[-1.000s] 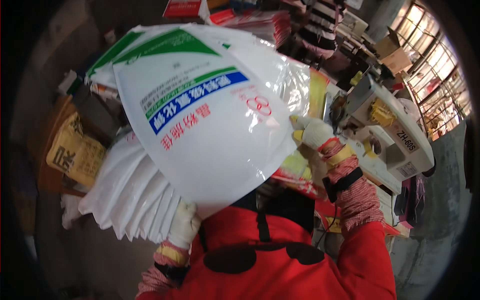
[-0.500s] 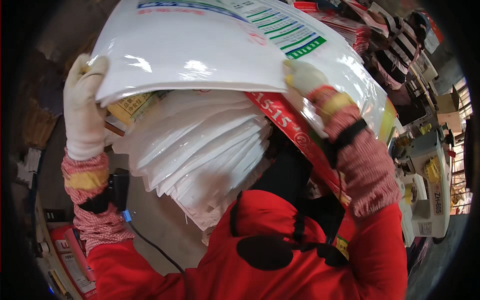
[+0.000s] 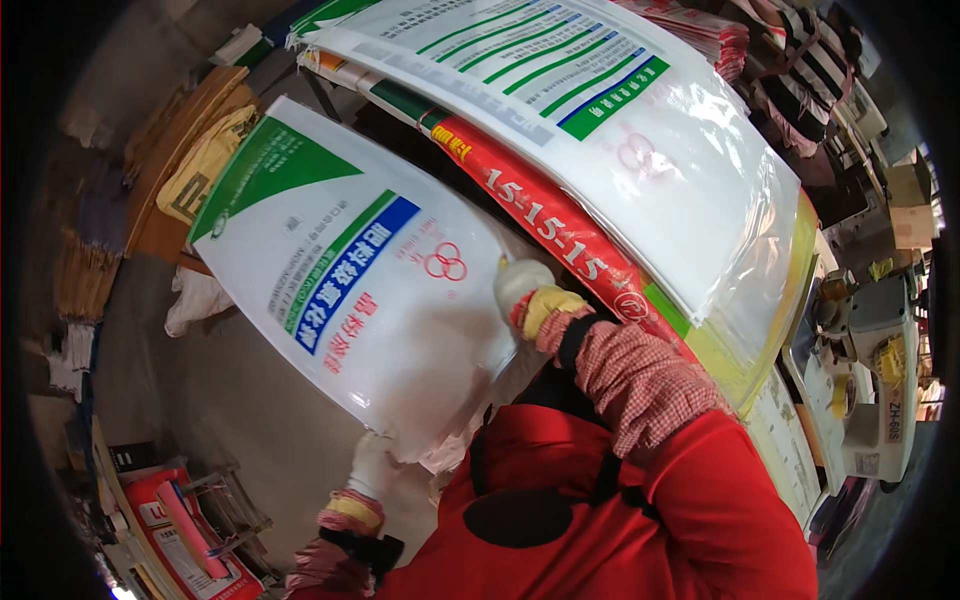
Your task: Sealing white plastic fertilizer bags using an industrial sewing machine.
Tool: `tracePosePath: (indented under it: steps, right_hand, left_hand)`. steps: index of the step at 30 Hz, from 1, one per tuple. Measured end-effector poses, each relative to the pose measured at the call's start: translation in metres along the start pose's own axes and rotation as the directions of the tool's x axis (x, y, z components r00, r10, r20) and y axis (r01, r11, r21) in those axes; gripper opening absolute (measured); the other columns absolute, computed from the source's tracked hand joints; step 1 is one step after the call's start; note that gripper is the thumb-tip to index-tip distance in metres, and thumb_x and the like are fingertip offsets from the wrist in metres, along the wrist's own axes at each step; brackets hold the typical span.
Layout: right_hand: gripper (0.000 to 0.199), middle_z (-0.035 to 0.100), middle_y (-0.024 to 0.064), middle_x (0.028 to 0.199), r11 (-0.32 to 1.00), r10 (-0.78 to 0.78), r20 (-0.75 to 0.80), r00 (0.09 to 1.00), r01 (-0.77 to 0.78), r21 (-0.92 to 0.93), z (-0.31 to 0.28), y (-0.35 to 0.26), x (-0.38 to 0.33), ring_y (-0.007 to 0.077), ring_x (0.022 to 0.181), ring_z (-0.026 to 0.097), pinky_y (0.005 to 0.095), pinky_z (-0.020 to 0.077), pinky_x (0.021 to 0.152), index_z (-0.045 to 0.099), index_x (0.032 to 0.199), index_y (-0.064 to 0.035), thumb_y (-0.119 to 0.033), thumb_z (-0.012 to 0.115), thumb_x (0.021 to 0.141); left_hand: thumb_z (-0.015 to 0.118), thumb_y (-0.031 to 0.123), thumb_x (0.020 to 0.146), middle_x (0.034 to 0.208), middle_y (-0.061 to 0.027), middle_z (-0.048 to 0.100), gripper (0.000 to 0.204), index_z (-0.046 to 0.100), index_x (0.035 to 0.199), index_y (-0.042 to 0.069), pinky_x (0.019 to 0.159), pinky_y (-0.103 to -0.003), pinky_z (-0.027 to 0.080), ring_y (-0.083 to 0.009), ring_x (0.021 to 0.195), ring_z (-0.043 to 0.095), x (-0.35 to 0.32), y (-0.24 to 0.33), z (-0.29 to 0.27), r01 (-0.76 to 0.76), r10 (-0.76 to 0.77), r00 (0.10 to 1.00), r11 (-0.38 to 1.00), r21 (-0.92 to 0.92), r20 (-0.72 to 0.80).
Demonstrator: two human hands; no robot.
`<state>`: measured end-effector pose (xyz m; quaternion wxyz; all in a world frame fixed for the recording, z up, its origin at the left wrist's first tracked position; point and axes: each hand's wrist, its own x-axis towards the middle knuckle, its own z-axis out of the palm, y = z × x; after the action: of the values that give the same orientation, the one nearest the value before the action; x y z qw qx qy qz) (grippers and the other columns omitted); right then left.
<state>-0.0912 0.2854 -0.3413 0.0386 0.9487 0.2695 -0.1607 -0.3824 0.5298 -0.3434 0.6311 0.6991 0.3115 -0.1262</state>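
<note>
While both gloved hands hold the white woven plastic sack with a green corner, a blue band and a red ring emblem [image 3: 370, 280], it hangs tilted in front of the person, above the grey floor [image 3: 220, 400] and to the left of the big stack. The left hand in a white work glove [image 3: 372, 462] is closed on the sack's lower edge, fingers hidden under the material. The right hand in a white glove with a yellow cuff [image 3: 520, 285] is pinched shut on the sack's right edge, near the red emblem.

To handle this well, I judge the grip should stay at two opposite edges so the slick sheet hangs flat and does not fold or slide out; a firm pinch matters, since the glossy surface looks slippery.

To the right and above lies a pile of flat printed sacks [image 3: 640, 190]: the top one is white and glossy with green and blue bars, under it a red band with pale figures, then a yellow edge. At upper left, a yellow folded sack [image 3: 205, 165] rests on brown cardboard sheets [image 3: 165, 130]. At lower left lies a red flat package [image 3: 190, 520]. At far right stands a pale grey sewing machine [image 3: 870, 370] bearing a yellow tag.
</note>
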Motion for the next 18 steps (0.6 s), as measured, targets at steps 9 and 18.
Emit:
tracePosePath:
  steps: [9, 18]
  right_hand:
    - [0.031, 0.069, 0.011, 0.079, 0.968, 0.152, 0.093, 0.984, -0.168, 0.188, 0.05, 0.027, 0.005, 0.0262, 0.073, 0.068, 0.0407, 0.0538, 0.062, 0.066, 0.103, -0.0058, -0.018, 0.067, 0.074]
    - [0.02, 0.068, 0.0087, 0.079, 0.975, -0.171, 0.233, 0.957, 0.13, 0.179, -0.046, 0.028, -0.148, 0.0262, 0.072, 0.067, 0.039, 0.0547, 0.064, 0.069, 0.096, -0.0164, -0.024, 0.066, 0.078]
  left_hand:
    - [0.061, 0.035, 0.09, 0.086, -0.0075, 0.059, 0.036, 0.057, 0.1, 0.001, 0.06, -0.03, 0.049, -0.0138, 0.07, 0.058, 0.009, 0.024, 0.031, 0.016, -0.036, 0.994, 0.98, -0.197, -0.1]
    - [0.062, 0.036, 0.089, 0.12, -0.0099, 0.056, 0.053, 0.039, 0.132, 0.014, 0.068, -0.051, 0.056, -0.0282, 0.098, 0.062, -0.005, 0.078, 0.049, 0.124, -0.067, 0.969, 0.964, -0.235, 0.237]
